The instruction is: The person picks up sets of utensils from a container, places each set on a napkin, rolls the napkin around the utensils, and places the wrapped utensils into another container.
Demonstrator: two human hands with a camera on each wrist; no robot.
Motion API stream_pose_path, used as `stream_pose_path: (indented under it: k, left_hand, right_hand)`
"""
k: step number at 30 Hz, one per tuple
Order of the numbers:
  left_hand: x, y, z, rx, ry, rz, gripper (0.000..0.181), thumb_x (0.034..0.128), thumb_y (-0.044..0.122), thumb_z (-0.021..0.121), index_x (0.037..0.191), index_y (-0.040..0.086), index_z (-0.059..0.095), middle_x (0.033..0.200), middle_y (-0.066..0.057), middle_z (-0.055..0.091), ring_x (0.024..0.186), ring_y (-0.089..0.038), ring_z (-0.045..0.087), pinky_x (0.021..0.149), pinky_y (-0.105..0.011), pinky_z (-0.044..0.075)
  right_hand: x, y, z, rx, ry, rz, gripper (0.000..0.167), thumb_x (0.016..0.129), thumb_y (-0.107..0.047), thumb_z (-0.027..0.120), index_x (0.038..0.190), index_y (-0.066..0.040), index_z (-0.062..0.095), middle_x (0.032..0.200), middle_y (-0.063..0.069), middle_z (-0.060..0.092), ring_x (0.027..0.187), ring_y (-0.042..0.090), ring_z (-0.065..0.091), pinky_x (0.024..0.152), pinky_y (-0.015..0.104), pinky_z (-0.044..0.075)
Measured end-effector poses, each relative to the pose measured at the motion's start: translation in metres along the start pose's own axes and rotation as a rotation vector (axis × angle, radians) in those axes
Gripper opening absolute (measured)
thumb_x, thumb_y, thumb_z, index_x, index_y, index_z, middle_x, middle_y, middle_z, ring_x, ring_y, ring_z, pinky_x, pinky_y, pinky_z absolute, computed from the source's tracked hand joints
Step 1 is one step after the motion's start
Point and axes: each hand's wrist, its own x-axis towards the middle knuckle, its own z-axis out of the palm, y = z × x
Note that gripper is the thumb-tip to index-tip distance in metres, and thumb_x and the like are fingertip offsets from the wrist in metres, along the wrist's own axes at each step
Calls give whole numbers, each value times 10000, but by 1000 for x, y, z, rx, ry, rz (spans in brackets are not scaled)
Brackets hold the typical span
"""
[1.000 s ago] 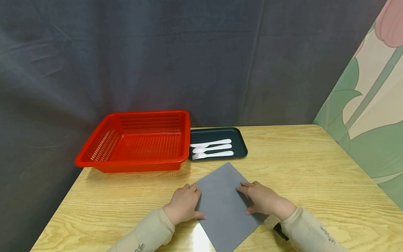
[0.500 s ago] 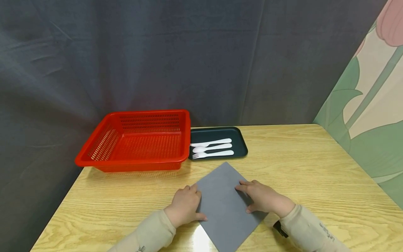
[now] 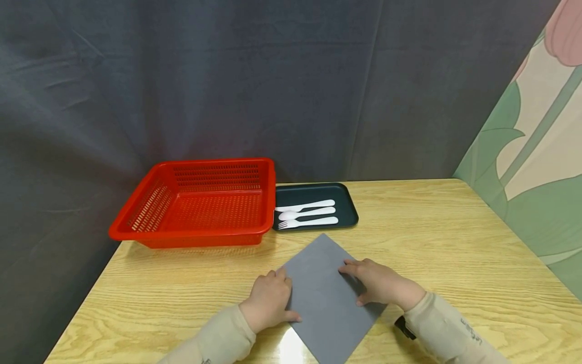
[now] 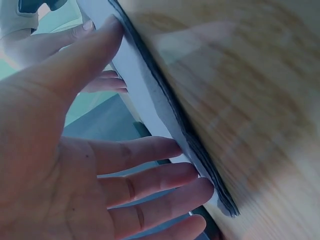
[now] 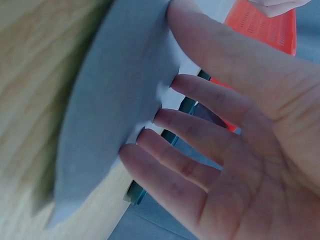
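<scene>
Grey sheet (image 3: 324, 298) lies on the worktop (image 3: 436, 222), near side of the dark tray (image 3: 349, 215). Left hand (image 3: 267, 302) and right hand (image 3: 376, 283) rest at opposite edges, fingers extended and relaxed, touching without gripping. Apply light, equal pressure at both edges to keep the layers aligned. Compared with one second ago, the sheet is rotated slightly; its corner nearest the tray sits farther left.

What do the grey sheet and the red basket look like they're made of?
The grey sheet looks matte and pliable, perhaps cloth or paper: it bends, and its edge shows thin layers. The red basket is likely moulded plastic with a slight sheen, judging by its even colour and perforated walls.
</scene>
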Motion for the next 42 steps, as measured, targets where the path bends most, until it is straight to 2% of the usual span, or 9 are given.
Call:
stream_pose_path:
  k: [22, 29, 42]
  left_hand:
    - [-6, 9, -2, 69, -31, -19, 695, 638, 718, 646, 902, 75, 635, 789, -16, 490, 705, -153, 530, 517, -267, 403]
    - [-6, 11, -2, 62, -51, -36, 708, 634, 716, 649, 916, 67, 630, 795, -23, 495, 701, -152, 531, 515, -266, 405]
    - [-8, 15, -3, 107, -42, -39, 719, 618, 750, 628, 886, 83, 614, 761, -14, 482, 649, -137, 519, 502, -261, 398]
  right_hand:
    - [3, 4, -1, -14, -10, -38, 685, 606, -82, 839, 1235, -32, 574, 1355, 235, 495, 1174, 401, 528, 921, 489, 458]
    - [4, 4, -2, -13, -19, -38, 689, 606, -85, 840, 1242, -50, 574, 1365, 213, 495, 1186, 392, 523, 920, 479, 460]
    - [6, 4, -5, -25, -28, -73, 697, 598, -78, 846, 1241, -62, 576, 1370, 191, 500, 1196, 369, 525, 930, 462, 459]
